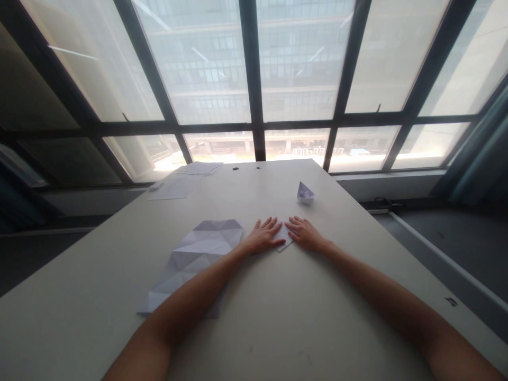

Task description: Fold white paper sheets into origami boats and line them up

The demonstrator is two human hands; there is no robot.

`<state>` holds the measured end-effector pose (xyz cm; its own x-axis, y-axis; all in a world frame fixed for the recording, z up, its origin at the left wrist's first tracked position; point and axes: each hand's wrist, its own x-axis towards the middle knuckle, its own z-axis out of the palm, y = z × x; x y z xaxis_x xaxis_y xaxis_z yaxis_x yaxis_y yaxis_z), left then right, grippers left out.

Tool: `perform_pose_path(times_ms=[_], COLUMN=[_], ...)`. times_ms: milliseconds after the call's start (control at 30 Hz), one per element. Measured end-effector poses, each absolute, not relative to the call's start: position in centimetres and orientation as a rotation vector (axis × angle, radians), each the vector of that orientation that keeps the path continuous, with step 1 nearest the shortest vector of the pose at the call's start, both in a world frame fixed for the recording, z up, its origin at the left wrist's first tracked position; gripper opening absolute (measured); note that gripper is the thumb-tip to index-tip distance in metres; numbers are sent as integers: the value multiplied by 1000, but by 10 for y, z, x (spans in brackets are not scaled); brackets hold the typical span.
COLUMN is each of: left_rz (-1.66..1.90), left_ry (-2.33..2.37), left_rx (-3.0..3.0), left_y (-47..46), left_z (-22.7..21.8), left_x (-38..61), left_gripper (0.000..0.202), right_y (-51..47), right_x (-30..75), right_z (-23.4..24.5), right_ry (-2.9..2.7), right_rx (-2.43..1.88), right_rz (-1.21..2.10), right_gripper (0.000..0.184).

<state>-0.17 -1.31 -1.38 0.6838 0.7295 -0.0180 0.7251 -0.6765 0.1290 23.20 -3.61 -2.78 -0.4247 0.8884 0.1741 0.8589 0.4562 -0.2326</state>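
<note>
A small folded piece of white paper [283, 239] lies flat on the table between my two hands, one pointed corner toward me. My left hand [262, 236] rests palm down with fingers spread, its fingertips and thumb on the paper's left side. From the right, my right hand [306, 233] lies flat in the same way, fingertips on the paper's right edge. Parts of the paper are hidden under the fingers. Beyond my right hand stands a folded paper boat [305, 193]. A large creased sheet [206, 246] lies to the left, partly covered by my left forearm.
The white table [301, 317] stretches away to tall windows [214, 63]. Several loose sheets [170, 187] lie at its far left. Two small dark spots show near the far edge. A dark mark [451, 301] sits by the right edge, and a curtain [472, 153] hangs at right.
</note>
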Motion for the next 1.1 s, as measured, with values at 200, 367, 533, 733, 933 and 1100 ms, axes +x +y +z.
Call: perform_pose_path(times_ms=[200,367,533,733,933,1100], left_rz=[103,133,202,229,227,163], left_ry=[1207,1243,1265,1276,1285,1240], left_rx=[2754,2727,2721,2704,2706,2742], left_y=[-11,-9,-8,-9,-11,-14], left_z=[-15,-16,-19,-20,-19,-14], left_x=[-1,-1,0,0,0,-1], left_gripper=[60,51,49,48,49,62], right_y=[-35,-31,-29,-26,-25,-25], right_x=[233,233,235,239,240,243], right_z=[-29,-33,-35,-39,-38,-42], right_ry=[-2440,-2341,-2247,-2158,-2082,-2221], right_rx=[-1488,-1515,-1474,-1386,-1347,-1238], right_rz=[161,218,207,152,159,115], right_gripper=[49,46,47,46,36,40])
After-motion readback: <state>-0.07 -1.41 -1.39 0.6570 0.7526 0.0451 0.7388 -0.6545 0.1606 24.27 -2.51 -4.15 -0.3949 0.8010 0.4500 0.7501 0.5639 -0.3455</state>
